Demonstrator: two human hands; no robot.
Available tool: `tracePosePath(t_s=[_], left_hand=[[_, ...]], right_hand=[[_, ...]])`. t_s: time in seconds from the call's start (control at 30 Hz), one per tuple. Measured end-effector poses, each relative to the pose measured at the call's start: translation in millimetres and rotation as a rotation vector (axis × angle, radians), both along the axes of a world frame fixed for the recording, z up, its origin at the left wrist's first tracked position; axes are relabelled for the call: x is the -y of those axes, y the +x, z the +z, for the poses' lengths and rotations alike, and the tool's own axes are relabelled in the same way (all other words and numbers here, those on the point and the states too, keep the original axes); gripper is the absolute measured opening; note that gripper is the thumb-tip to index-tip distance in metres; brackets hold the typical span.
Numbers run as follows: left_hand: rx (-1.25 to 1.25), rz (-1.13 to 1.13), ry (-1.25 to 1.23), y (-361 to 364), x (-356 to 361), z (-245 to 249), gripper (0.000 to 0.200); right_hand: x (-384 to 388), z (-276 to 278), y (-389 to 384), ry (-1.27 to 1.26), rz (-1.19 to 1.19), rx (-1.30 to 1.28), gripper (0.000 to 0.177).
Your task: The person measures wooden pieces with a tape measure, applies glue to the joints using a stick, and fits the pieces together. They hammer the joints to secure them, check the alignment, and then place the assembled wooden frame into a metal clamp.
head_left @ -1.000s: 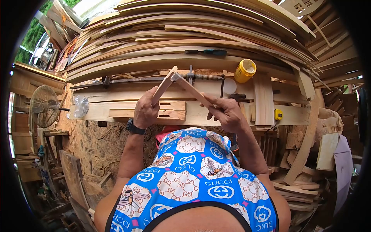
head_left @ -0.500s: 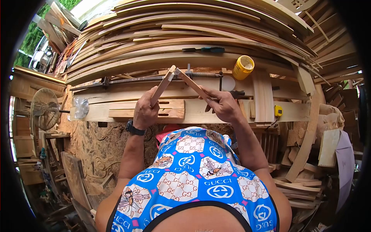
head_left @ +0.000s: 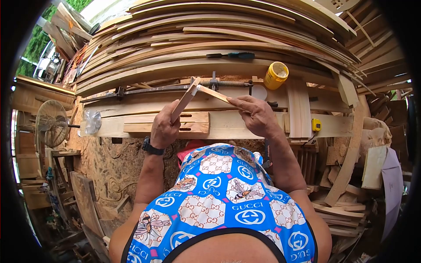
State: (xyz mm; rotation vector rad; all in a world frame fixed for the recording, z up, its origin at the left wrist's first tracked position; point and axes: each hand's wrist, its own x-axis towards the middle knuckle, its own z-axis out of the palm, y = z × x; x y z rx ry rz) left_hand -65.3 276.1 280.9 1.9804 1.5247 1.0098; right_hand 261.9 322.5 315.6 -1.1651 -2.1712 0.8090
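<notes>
My left hand (head_left: 165, 127) is closed around the lower end of a short wooden piece (head_left: 184, 103), which points up and to the right. White paste shows near its upper end. My right hand (head_left: 256, 115) pinches a thin wooden stick (head_left: 215, 94); its far tip meets the pasted end of the piece. A slotted board (head_left: 149, 123) lies on the bench just beneath my left hand. Behind both hands stretches a long bar clamp (head_left: 232, 84) with a coiled screw. An open yellow jar (head_left: 274, 82) stands beyond my right hand, near a white round lid (head_left: 259, 92).
Long planks (head_left: 175, 46) are piled behind the bench, with a dark-handled tool (head_left: 231, 55) on them. A yellow tape measure (head_left: 315, 125) lies at right by upright boards (head_left: 299, 114). At left are a plastic bag (head_left: 92, 122) and a fan (head_left: 51, 124).
My right hand has turned, and its stick now lies flatter, with its tip at the paste on the other piece. The left hand has barely moved.
</notes>
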Motion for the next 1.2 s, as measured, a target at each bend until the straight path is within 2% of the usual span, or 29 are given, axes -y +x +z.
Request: tracePosePath(t_s=[0.07,0.13,0.2,0.23,0.3,0.5,0.7,1.03,1.2], left_hand=[[-0.023,0.022,0.099,-2.0,0.0,-2.2,0.047],[-0.001,0.044,0.055,-3.9,1.2,2.9,0.047],[0.022,0.068,0.012,-5.0,0.9,6.6,0.047],[0.016,0.066,0.023,-4.9,0.5,7.3,0.047],[0.010,0.056,0.032,-3.5,0.0,7.7,0.047],[-0.001,0.013,0.082,0.4,-2.2,4.0,0.047],[0.018,0.003,0.051,3.3,-0.9,4.7,0.046],[0.018,0.009,0.048,3.7,-1.2,3.1,0.046],[-0.021,0.012,0.074,3.8,-3.6,0.1,0.047]], right_hand=[[0.0,9.2,7.7,0.007,0.010,0.070,0.044],[-0.7,7.0,12.9,0.014,0.024,0.138,0.044],[-3.4,-0.3,13.3,0.072,-0.010,-0.047,0.044],[-3.2,0.9,12.3,0.071,-0.012,-0.047,0.044],[-1.9,6.6,7.3,-0.227,-0.047,-0.108,0.045],[-1.0,14.5,-5.9,-0.288,-0.062,-0.114,0.045],[-4.7,4.2,-6.9,-0.210,-0.033,-0.129,0.044],[4.0,9.9,-8.7,-0.272,-0.033,-0.152,0.044],[9.8,8.1,-10.5,-0.183,-0.042,-0.141,0.046]])
